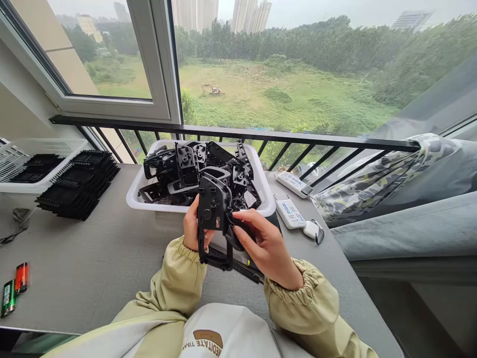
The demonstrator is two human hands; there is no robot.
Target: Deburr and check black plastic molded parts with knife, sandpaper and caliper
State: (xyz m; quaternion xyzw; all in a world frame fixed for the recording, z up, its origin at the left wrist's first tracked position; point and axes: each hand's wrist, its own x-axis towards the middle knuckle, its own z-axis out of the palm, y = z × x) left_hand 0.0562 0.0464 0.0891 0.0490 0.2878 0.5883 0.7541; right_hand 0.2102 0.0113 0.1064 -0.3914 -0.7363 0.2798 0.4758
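Observation:
Between my hands, above the table in front of my chest, is a black plastic housing frame (212,211) with an open rectangular window at its lower end. My left hand (192,226) grips it from behind along its left side, its fingers partly hidden by the frame. On the right side my right hand (263,243) pinches a dark, curved black plastic piece (234,238) against the frame. Whether that piece is joined to the frame, I cannot tell. Just beyond, a white plastic basket (269,191) is heaped with similar black plastic parts (188,161).
Left on the grey table (122,258) are a stack of black plastic panels (78,184), a white basket (70,154) and two batteries (15,288). Two white packets (290,211) and a small white case (313,230) lie right. A dark strip (248,271) lies below my hands. Black railing (231,133) borders the window.

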